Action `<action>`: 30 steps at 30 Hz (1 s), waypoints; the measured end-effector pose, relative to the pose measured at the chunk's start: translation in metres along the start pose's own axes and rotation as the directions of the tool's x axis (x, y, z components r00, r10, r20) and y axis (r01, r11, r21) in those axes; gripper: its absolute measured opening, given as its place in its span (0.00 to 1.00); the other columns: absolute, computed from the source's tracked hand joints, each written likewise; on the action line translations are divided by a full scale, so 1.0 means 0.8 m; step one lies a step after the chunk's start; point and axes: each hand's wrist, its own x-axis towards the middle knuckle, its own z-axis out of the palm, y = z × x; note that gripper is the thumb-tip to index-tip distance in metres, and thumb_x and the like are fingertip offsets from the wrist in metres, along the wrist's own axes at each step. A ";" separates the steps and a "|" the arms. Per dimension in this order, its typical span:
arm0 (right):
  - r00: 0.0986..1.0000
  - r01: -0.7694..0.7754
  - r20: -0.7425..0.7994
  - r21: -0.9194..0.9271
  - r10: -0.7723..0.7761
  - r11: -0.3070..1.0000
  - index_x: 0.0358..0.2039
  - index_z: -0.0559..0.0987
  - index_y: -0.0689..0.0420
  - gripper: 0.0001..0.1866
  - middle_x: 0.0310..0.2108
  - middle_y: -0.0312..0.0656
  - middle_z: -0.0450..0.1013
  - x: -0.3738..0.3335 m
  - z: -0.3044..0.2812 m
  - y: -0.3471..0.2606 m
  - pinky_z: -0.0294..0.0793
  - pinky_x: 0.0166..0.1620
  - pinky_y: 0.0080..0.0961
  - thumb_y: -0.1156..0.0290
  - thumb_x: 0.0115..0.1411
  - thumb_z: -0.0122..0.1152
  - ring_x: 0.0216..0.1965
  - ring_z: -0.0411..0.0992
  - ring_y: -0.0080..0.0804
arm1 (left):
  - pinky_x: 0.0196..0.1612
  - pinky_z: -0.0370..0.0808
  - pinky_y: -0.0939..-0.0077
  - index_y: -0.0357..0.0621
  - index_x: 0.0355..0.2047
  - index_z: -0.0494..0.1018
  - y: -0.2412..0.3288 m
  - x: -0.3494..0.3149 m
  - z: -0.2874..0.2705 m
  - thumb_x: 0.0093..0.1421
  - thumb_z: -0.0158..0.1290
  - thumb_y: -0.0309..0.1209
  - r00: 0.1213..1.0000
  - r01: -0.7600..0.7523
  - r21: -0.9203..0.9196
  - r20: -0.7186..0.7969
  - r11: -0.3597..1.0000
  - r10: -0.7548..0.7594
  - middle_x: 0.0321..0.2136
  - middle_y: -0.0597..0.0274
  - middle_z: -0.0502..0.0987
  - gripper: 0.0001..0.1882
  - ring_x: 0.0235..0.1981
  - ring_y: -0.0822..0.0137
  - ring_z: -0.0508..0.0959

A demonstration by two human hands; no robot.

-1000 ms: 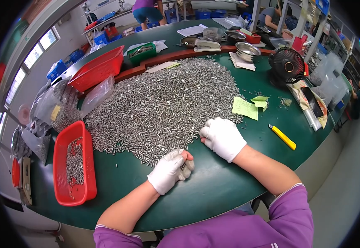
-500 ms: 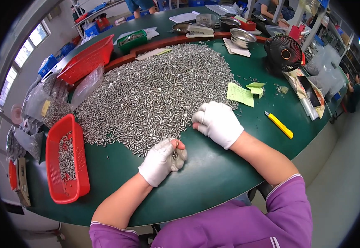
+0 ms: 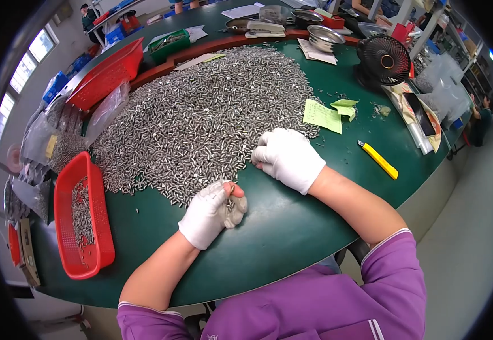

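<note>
Metal pieces [image 3: 229, 113] lie in a big silver heap [image 3: 184, 130] on the green desk [image 3: 269, 249], just in front of you. Your left hand [image 3: 211, 212] is half curled near the close edge of the heap, and it looks like it has hold of a few little pieces. Your right hand [image 3: 290, 160] is bent over with its back up, right by the edge of the heap. What is under it is hidden, so I cannot tell if it holds anything.

Since a second ago, things sit higher and more to the left, so you seem to look a bit more down and to the right. Next to the heap, your hands have hardly moved. The heap and the pieces in the red basket [image 3: 102, 222] look the same too. So your work seems to stay in one spot, with only small finger moves.
</note>
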 end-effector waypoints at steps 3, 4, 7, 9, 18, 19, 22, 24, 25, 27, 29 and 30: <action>1.000 -0.014 0.023 -0.005 0.014 1.000 0.26 0.79 0.51 0.05 0.28 0.40 0.70 0.000 0.001 -0.004 0.72 0.36 0.36 0.66 0.50 0.61 0.34 0.71 0.40 | 0.24 0.66 0.86 0.44 0.34 0.70 -0.002 -0.001 0.000 0.65 0.47 0.37 1.000 0.007 -0.005 -0.027 1.000 -0.007 0.28 0.66 0.73 0.10 0.27 0.75 0.74; 0.999 -0.024 0.031 0.014 0.024 1.000 0.27 0.79 0.52 0.06 0.29 0.40 0.70 -0.001 0.001 -0.006 0.72 0.37 0.36 0.66 0.50 0.61 0.35 0.71 0.40 | 0.24 0.65 0.86 0.44 0.34 0.70 -0.003 -0.002 0.000 0.65 0.48 0.38 0.999 -0.001 0.006 -0.044 1.000 0.002 0.28 0.67 0.73 0.11 0.27 0.75 0.73; 0.998 0.014 -0.067 0.168 -0.003 0.986 0.29 0.78 0.52 0.07 0.30 0.40 0.71 -0.004 -0.003 -0.014 0.72 0.38 0.36 0.65 0.50 0.62 0.35 0.71 0.41 | 0.23 0.63 0.87 0.44 0.36 0.70 -0.003 0.001 0.004 0.64 0.50 0.40 0.999 -0.026 0.039 -0.025 0.999 0.027 0.28 0.67 0.73 0.12 0.24 0.77 0.71; 0.995 0.069 -0.083 0.267 -0.048 0.961 0.29 0.78 0.52 0.07 0.31 0.40 0.71 -0.003 -0.011 -0.023 0.72 0.39 0.36 0.65 0.50 0.62 0.36 0.71 0.41 | 0.23 0.62 0.87 0.44 0.38 0.70 -0.001 0.002 0.007 0.63 0.50 0.40 0.999 -0.043 0.062 0.007 0.997 0.043 0.28 0.68 0.73 0.13 0.23 0.78 0.69; 0.983 0.166 -0.116 0.256 -0.140 0.952 0.32 0.79 0.48 0.07 0.33 0.36 0.72 -0.006 -0.011 -0.035 0.72 0.41 0.35 0.66 0.51 0.61 0.37 0.71 0.38 | 0.21 0.62 0.88 0.45 0.37 0.70 -0.003 0.003 0.006 0.63 0.52 0.36 0.999 -0.039 0.135 -0.008 0.990 0.041 0.26 0.67 0.73 0.09 0.20 0.80 0.66; 0.984 0.150 -0.131 0.249 -0.120 0.957 0.31 0.79 0.48 0.06 0.33 0.36 0.72 -0.005 -0.013 -0.033 0.72 0.41 0.35 0.67 0.50 0.61 0.37 0.71 0.38 | 0.21 0.62 0.88 0.45 0.37 0.70 -0.004 0.003 0.006 0.63 0.52 0.36 0.999 -0.038 0.136 -0.009 0.990 0.040 0.26 0.67 0.73 0.09 0.20 0.80 0.66; 0.977 0.001 -0.212 0.172 0.036 0.985 0.29 0.79 0.49 0.04 0.30 0.37 0.72 -0.003 -0.020 -0.016 0.72 0.39 0.35 0.68 0.50 0.61 0.35 0.71 0.39 | 0.21 0.62 0.86 0.45 0.37 0.70 -0.005 0.003 0.007 0.64 0.50 0.38 0.997 -0.055 0.118 -0.041 0.991 0.060 0.25 0.67 0.73 0.10 0.20 0.78 0.67; 0.963 -0.118 -0.228 0.107 0.140 0.987 0.28 0.80 0.49 0.04 0.29 0.37 0.72 -0.004 -0.021 -0.006 0.72 0.39 0.35 0.69 0.50 0.61 0.35 0.71 0.39 | 0.21 0.62 0.85 0.44 0.37 0.70 -0.004 0.002 0.009 0.65 0.48 0.40 0.995 -0.078 0.148 -0.043 0.986 0.085 0.25 0.65 0.73 0.12 0.20 0.76 0.67; 0.963 -0.120 -0.230 0.106 0.142 0.987 0.28 0.80 0.49 0.04 0.29 0.37 0.72 -0.005 -0.019 -0.002 0.72 0.39 0.35 0.69 0.50 0.61 0.35 0.71 0.39 | 0.21 0.62 0.85 0.44 0.37 0.70 -0.004 0.002 0.008 0.65 0.48 0.40 0.996 -0.077 0.150 -0.041 0.986 0.084 0.25 0.65 0.73 0.12 0.20 0.76 0.67; 0.961 -0.144 -0.233 0.037 0.149 0.989 0.28 0.80 0.49 0.04 0.29 0.37 0.72 -0.006 -0.013 0.008 0.72 0.39 0.35 0.68 0.50 0.61 0.35 0.71 0.39 | 0.21 0.63 0.83 0.44 0.37 0.70 -0.004 0.003 0.007 0.66 0.46 0.42 0.995 -0.092 0.145 -0.019 0.985 0.096 0.26 0.64 0.73 0.14 0.20 0.75 0.67; 0.967 -0.158 -0.199 0.028 0.161 0.987 0.27 0.80 0.50 0.04 0.28 0.38 0.72 -0.005 -0.011 0.008 0.71 0.39 0.36 0.68 0.49 0.62 0.35 0.71 0.39 | 0.21 0.60 0.84 0.45 0.38 0.71 -0.002 0.001 0.009 0.65 0.47 0.43 0.995 -0.091 0.136 -0.015 0.987 0.094 0.26 0.64 0.73 0.14 0.19 0.75 0.66; 0.976 -0.165 -0.140 0.022 0.167 0.986 0.27 0.79 0.50 0.04 0.28 0.38 0.72 -0.004 -0.010 0.007 0.71 0.39 0.36 0.68 0.49 0.62 0.35 0.71 0.39 | 0.21 0.58 0.84 0.47 0.38 0.71 -0.001 0.000 0.009 0.63 0.49 0.43 0.995 -0.092 0.125 -0.013 0.988 0.094 0.26 0.65 0.73 0.14 0.18 0.75 0.64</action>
